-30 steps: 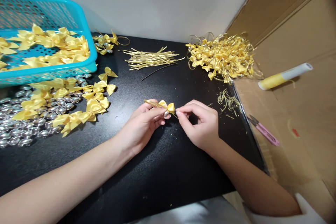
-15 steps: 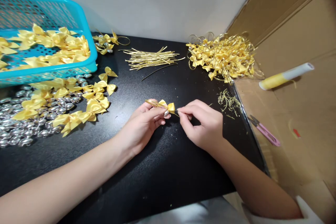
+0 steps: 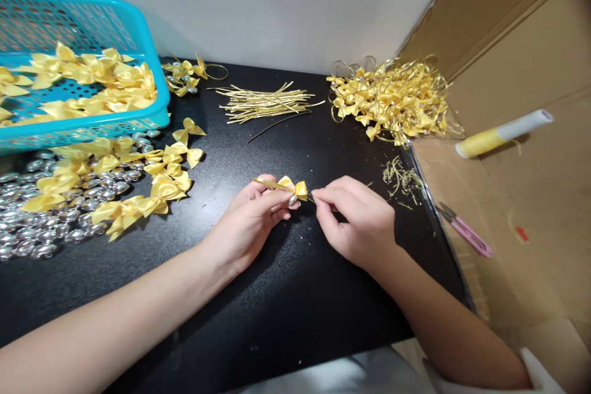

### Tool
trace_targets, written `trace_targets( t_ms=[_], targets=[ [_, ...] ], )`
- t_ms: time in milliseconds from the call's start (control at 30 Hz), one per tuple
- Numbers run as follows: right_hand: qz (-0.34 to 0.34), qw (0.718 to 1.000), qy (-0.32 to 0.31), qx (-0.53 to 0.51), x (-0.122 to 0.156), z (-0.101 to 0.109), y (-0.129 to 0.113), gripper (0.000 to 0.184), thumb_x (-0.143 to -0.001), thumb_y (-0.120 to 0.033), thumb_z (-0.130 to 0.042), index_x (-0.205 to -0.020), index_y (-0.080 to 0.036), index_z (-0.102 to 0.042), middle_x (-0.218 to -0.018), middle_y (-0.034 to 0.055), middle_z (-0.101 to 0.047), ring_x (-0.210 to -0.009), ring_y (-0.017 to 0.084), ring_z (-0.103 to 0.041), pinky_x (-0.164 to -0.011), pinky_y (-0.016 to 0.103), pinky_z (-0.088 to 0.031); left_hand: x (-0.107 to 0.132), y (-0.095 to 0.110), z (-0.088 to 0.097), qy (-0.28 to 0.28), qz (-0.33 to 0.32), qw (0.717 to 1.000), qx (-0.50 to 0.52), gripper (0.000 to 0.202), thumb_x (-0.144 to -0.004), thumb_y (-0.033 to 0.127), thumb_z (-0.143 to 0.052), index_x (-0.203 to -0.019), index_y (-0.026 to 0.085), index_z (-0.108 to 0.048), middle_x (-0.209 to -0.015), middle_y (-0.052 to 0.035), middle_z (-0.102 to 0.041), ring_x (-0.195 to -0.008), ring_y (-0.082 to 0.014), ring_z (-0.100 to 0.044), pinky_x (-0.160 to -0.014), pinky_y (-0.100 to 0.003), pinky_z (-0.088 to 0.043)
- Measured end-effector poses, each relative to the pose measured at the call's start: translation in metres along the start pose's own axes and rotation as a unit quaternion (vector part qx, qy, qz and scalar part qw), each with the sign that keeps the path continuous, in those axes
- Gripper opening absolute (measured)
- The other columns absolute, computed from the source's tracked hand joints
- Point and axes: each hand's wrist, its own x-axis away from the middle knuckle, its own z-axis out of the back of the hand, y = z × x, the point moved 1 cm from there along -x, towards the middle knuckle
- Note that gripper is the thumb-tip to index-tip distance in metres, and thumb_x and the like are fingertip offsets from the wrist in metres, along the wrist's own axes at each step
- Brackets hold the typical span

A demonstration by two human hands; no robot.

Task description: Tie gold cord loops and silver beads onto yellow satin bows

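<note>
Between the thumb and fingers of my left hand [image 3: 256, 215] is a yellow ribbon bow [image 3: 300, 189] with a small silver bead [image 3: 292, 200] against it. A gold cord [image 3: 270, 183] runs from the bow back over those fingers. My right hand [image 3: 357, 215] is just to the right, its thumb and forefinger pinched on the thin end of the cord that comes out by the bow. Its other fingers are curled in and partly hidden. Both hands are raised a little over the black table [image 3: 277, 320].
At left stand a turquoise basket [image 3: 159, 61] of yellow bows, loose bows [image 3: 170, 188] and silver beads [image 3: 28, 228]. Cut gold cords [image 3: 268, 103] lie behind my hands. Finished looped bows [image 3: 392, 98], trimmings [image 3: 401, 178], pink-handled snips [image 3: 468, 235] and a ribbon roll [image 3: 503, 133] are at right.
My right hand has shifted very slightly to the right, holding the cord end. The cord loop over my left fingers lies a little flatter. The rest looks the same.
</note>
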Motion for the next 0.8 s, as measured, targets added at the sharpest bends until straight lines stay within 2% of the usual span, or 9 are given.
trace_targets(
  t_ms=[800],
  targets=[
    [-0.044,0.995,0.053,-0.075,-0.0007,-0.0061,-0.0048,0.017,-0.084,-0.004,-0.054,-0.078,-0.017,-0.064,-0.066,0.0008,-0.061,-0.06,0.01,-0.056,-0.057,0.022,-0.049,-0.0035,-0.0058,0.005,-0.042,-0.028,0.999,0.012,0.035,-0.061,0.007,-0.076,-0.075,0.018,-0.046,-0.063,0.0004,-0.07,-0.059,-0.0081,-0.065,-0.059,-0.015,-0.052]
  ],
)
